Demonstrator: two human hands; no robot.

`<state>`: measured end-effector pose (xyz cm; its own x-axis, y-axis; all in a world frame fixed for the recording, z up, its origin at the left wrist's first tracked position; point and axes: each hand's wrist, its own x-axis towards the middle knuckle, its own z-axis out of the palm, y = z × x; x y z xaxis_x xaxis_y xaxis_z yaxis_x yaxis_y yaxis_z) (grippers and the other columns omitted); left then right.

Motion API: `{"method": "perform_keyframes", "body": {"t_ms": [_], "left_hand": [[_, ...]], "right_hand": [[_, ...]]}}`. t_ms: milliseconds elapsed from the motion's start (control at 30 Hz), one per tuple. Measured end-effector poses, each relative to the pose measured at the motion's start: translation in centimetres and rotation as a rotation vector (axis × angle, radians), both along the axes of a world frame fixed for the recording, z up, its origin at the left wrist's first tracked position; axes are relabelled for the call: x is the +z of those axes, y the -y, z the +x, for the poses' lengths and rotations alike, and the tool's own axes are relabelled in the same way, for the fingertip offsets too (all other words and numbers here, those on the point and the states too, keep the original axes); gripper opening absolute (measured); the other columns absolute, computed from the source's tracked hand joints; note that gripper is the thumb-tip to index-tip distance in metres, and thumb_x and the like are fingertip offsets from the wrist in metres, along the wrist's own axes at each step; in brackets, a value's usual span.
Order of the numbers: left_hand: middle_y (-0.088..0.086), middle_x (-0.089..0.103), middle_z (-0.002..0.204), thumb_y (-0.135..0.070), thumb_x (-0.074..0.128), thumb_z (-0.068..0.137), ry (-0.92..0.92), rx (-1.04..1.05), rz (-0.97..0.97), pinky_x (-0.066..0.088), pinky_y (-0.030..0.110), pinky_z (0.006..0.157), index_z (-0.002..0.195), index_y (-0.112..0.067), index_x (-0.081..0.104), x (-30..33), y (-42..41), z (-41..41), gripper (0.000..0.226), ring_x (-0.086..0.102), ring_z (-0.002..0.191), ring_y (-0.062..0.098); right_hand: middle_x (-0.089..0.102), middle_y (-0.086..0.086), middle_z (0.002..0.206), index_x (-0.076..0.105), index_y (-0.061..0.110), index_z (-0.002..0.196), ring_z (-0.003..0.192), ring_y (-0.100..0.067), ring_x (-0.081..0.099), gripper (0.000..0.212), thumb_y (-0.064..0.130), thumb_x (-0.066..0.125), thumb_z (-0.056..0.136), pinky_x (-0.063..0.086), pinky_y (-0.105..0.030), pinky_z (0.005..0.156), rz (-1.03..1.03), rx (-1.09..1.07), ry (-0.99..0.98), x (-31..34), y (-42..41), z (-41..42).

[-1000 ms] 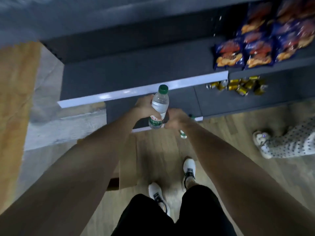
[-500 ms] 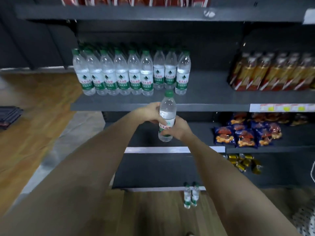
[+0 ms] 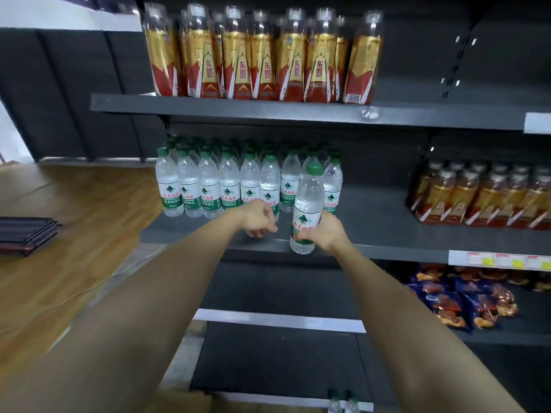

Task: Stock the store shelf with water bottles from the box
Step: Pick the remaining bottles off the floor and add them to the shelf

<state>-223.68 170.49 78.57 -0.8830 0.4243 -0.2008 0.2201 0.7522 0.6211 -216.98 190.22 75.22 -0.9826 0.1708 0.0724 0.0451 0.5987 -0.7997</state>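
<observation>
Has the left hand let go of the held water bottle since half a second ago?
Yes. The left hand is off the bottle, left of it near the shelf edge.

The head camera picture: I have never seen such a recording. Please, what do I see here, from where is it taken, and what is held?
There is no machine. A person wears a camera on the head, so you look down along both bare arms. The right hand holds a water bottle upright at the front edge of the grey shelf. The left hand holds nothing, its fingers loosely curled. On that shelf stand rows of water bottles; further right, brown drink bottles. Above stand gold and red bottles.
</observation>
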Motion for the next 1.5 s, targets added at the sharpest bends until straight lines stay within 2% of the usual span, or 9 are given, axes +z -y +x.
{"method": "perform_keyframes", "body": {"t_ms": [100,200,333,600,800,967,1133,1267,1500], "left_hand": [[0.007,0.07,0.091,-0.016,0.069,0.09,-0.01,-0.019,-0.112,0.054,0.03,0.065,0.091,-0.013,0.06,0.0,-1.0,-1.8,0.009,0.067,0.078,0.02],[0.009,0.073,0.104,-0.009,0.064,0.085,-0.021,-0.031,-0.202,0.057,0.04,0.076,0.083,-0.016,0.06,0.1,-2.3,-3.9,0.008,0.07,0.093,0.028],[0.001,0.073,0.09,0.0,0.054,0.081,-0.05,-0.051,-0.265,0.058,0.046,0.08,0.075,-0.015,0.061,0.2,-3.9,-6.8,0.017,0.07,0.092,0.027],[0.014,0.073,0.098,-0.016,0.063,0.089,-0.065,0.005,-0.372,0.058,0.043,0.08,0.083,-0.015,0.064,-1.4,-4.6,-9.8,0.006,0.066,0.076,0.021],[0.015,0.071,0.098,-0.019,0.063,0.093,-0.029,0.029,-0.415,0.057,0.039,0.079,0.093,-0.004,0.068,-2.3,-4.5,-10.7,0.015,0.067,0.081,0.023],[0.011,0.071,0.092,-0.024,0.066,0.091,-0.063,0.023,-0.458,0.056,0.033,0.072,0.081,-0.016,0.061,-2.3,-4.2,-11.5,0.014,0.065,0.074,0.018],[0.014,0.072,0.088,-0.024,0.066,0.09,-0.063,0.021,-0.485,0.057,0.035,0.072,0.087,-0.008,0.067,-1.9,-3.7,-12.0,0.016,0.064,0.07,0.019],[0.005,0.069,0.08,-0.024,0.067,0.089,-0.062,0.021,-0.471,0.058,0.037,0.075,0.082,-0.015,0.063,-1.7,-3.6,-12.3,0.013,0.065,0.07,0.017],[0.013,0.07,0.086,-0.023,0.069,0.087,-0.047,0.02,-0.491,0.058,0.04,0.077,0.09,-0.006,0.065,-1.2,-3.9,-12.7,0.017,0.063,0.07,0.022]], "right_hand": [[0.067,0.007,0.091,0.063,0.019,0.099,0.086,-0.013,0.061,0.043,0.018,0.088,0.064,0.05,-0.028,0.08,-0.01,0.019,0.011,0.0,-1.0,-2.4],[0.071,0.006,0.094,0.063,0.021,0.101,0.091,-0.016,0.066,0.055,0.029,0.088,0.053,0.056,-0.036,0.084,0.029,0.029,0.029,-0.6,-2.1,-5.2],[0.071,0.008,0.093,0.062,0.024,0.102,0.091,-0.016,0.066,0.066,0.037,0.086,0.042,0.057,-0.039,0.086,0.027,0.049,0.047,-1.9,-3.7,-9.6],[0.071,0.001,0.104,0.062,0.017,0.111,0.099,-0.021,0.066,0.066,0.026,0.093,0.053,0.055,-0.039,0.09,-0.002,0.061,0.085,-4.7,-4.0,-14.5],[0.07,-0.001,0.111,0.059,0.016,0.116,0.103,-0.024,0.065,0.068,0.022,0.094,0.058,0.053,-0.04,0.092,-0.06,0.068,0.065,-5.9,-3.7,-16.8],[0.066,-0.008,0.119,0.046,0.015,0.126,0.109,-0.03,0.064,0.073,0.019,0.089,0.067,0.052,-0.042,0.095,-0.059,0.071,0.058,-6.4,-2.8,-18.1],[0.065,-0.011,0.122,0.045,0.012,0.128,0.116,-0.032,0.061,0.075,0.016,0.09,0.068,0.05,-0.044,0.096,-0.038,0.066,0.063,-5.9,-2.3,-19.2],[0.063,-0.012,0.122,0.044,0.009,0.129,0.116,-0.032,0.06,0.075,0.016,0.089,0.07,0.049,-0.043,0.098,-0.036,0.047,0.081,-5.8,-2.1,-19.4],[0.058,-0.017,0.126,0.034,0.008,0.139,0.115,-0.034,0.059,0.084,0.023,0.086,0.075,0.053,-0.041,0.093,-0.023,0.022,0.065,-5.9,-0.7,-19.8]]}}
